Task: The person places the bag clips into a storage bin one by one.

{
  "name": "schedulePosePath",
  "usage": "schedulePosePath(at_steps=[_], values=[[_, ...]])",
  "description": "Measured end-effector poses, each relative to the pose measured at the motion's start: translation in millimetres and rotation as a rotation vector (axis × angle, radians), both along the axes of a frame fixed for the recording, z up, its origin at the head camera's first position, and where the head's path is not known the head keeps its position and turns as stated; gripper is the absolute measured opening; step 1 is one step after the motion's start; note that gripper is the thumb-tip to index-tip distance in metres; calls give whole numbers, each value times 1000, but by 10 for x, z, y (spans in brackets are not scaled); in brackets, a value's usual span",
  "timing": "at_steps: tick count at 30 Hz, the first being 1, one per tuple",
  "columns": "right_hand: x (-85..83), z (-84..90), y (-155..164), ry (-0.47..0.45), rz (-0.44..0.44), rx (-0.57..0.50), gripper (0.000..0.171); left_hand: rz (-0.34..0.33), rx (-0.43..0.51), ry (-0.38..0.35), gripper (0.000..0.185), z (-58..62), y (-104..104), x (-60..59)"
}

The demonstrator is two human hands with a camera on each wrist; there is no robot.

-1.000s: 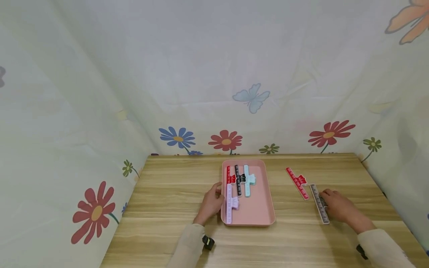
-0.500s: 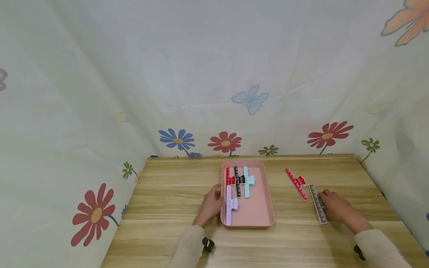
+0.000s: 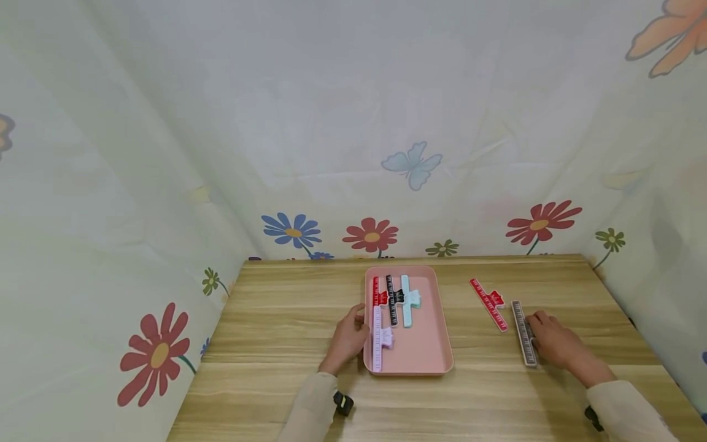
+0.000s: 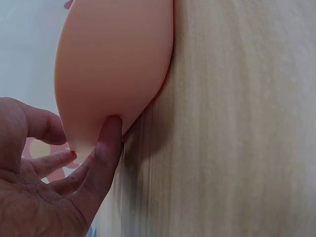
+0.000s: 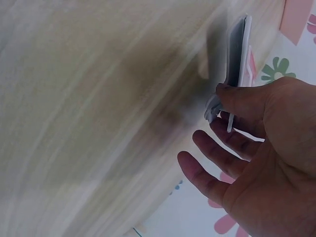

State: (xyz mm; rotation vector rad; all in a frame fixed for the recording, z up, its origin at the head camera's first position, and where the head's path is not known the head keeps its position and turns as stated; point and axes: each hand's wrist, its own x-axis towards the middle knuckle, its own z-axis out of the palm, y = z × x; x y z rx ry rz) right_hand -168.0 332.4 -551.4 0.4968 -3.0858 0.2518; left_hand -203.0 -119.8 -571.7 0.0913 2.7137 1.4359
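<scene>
My right hand (image 3: 556, 341) pinches the grip of a grey long-jawed clip (image 3: 525, 334) with piano-key print between thumb and forefinger. In the right wrist view this clip (image 5: 238, 54) stands tilted on edge, and the other fingers are spread apart. A red clip of the same kind (image 3: 488, 305) lies slanted on the table just left of it. My left hand (image 3: 348, 337) touches the left outer wall of a pink tray (image 3: 445, 331) with thumb and fingertips. Inside the tray lie a red clip (image 3: 377, 288), a black clip (image 3: 393, 301), a light blue clip (image 3: 407, 302) and a lilac clip (image 3: 378, 341).
The wood-grain table (image 3: 287, 307) backs onto a white curtain (image 3: 309, 123) printed with flowers and butterflies. Similar cloth hangs at both sides. A black strap (image 3: 343, 403) shows at the left wrist.
The grey clip has tipped up slightly in my right hand, so more of its edge shows. My left hand and the tray have kept their places.
</scene>
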Motion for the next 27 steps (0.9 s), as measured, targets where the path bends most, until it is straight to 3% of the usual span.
schedulePosePath(at_steps=[13,27], values=[[-8,215,-125,4,-26,38,45,5,-1,-13,52,0,-1,-7],[-29,521,-449,49,26,25,48,4,-8,-3,52,-1,9,-7]])
